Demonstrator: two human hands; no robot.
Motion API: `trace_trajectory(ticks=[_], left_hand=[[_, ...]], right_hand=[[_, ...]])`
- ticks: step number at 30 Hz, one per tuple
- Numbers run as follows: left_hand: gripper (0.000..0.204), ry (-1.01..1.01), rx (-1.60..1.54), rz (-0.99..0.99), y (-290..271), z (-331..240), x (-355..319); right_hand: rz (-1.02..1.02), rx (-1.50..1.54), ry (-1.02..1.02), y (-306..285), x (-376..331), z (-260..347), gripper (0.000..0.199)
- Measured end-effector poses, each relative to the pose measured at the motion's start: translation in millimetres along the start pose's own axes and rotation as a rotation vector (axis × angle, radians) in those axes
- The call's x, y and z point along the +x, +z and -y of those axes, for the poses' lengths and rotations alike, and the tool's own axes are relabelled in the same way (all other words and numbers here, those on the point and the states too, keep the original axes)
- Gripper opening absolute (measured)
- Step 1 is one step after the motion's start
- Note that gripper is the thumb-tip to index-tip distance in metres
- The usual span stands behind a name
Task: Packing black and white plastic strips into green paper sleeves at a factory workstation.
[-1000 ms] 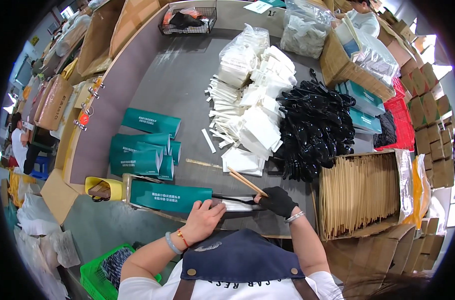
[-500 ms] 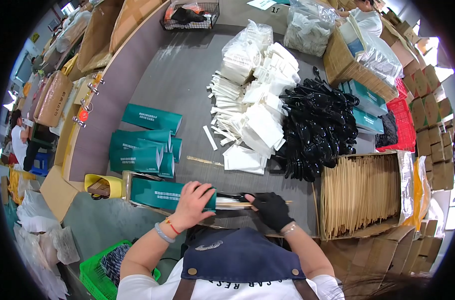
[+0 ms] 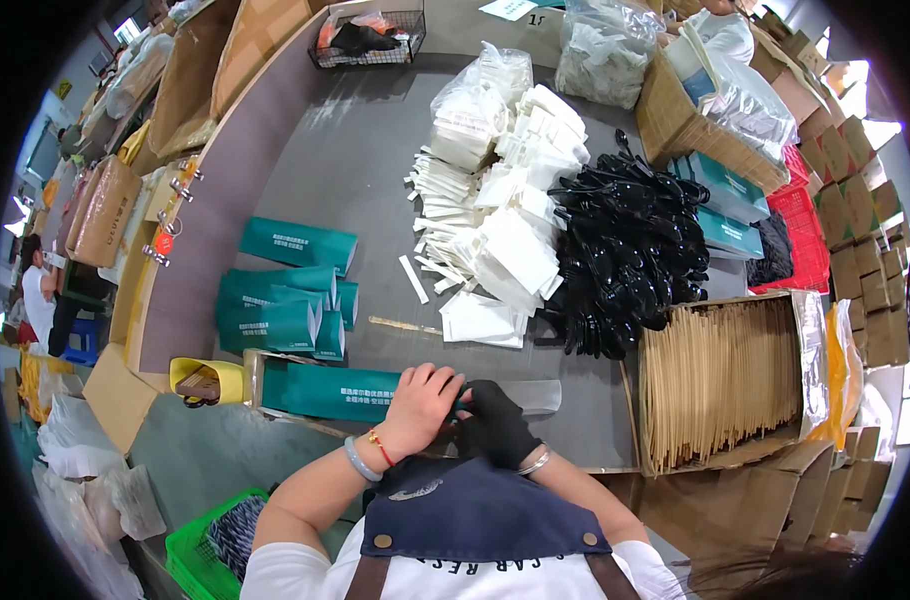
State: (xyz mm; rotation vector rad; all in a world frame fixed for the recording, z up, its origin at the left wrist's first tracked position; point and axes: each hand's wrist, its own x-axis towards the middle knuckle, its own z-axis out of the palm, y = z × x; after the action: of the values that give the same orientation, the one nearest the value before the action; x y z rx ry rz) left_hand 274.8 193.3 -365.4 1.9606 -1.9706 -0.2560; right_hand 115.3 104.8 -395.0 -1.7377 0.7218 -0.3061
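A dark green paper sleeve [image 3: 320,390] lies near the table's front edge. My bare left hand [image 3: 425,408] is closed over its right end, fingers bent across the top. My right hand [image 3: 496,424], in a black fingerless glove, meets it at the sleeve's mouth with fingers curled; what they pinch is hidden. Past the right hand a clear plastic strip [image 3: 540,397] sticks out to the right. Behind my hands are white paper packets [image 3: 485,320], a heap of black plastic spoons [image 3: 630,250] and several more green sleeves [image 3: 270,327].
An open box of wooden chopsticks [image 3: 720,385] stands at the right. To the left are a yellow container [image 3: 207,380] and the purple side panel [image 3: 240,150]. A wire basket [image 3: 367,40] and a wicker basket [image 3: 700,125] stand at the back, a green crate [image 3: 200,550] below.
My right hand has moved left against my left hand. The chopsticks and black spoon that stuck out of the sleeve no longer show. My left hand has shifted slightly right with the sleeve.
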Motion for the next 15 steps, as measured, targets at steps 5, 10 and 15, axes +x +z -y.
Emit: trace_trajectory(ticks=[5, 10, 15], left_hand=[[0.033, 0.152, 0.131, 0.196, -13.3, -1.1, 9.6], [0.034, 0.192, 0.157, 0.412, -58.1, 6.2, 29.1], [0.031, 0.019, 0.334, 0.069, -122.9, 99.5, 13.6]], right_hand=[[-0.046, -0.554, -0.261, -39.7, 1.2, 20.8, 0.046], [0.119, -0.797, -0.116, -54.9, 3.9, 17.9, 0.059], [-0.245, -0.795, -0.139, -99.8, -20.1, 12.1, 0.060]])
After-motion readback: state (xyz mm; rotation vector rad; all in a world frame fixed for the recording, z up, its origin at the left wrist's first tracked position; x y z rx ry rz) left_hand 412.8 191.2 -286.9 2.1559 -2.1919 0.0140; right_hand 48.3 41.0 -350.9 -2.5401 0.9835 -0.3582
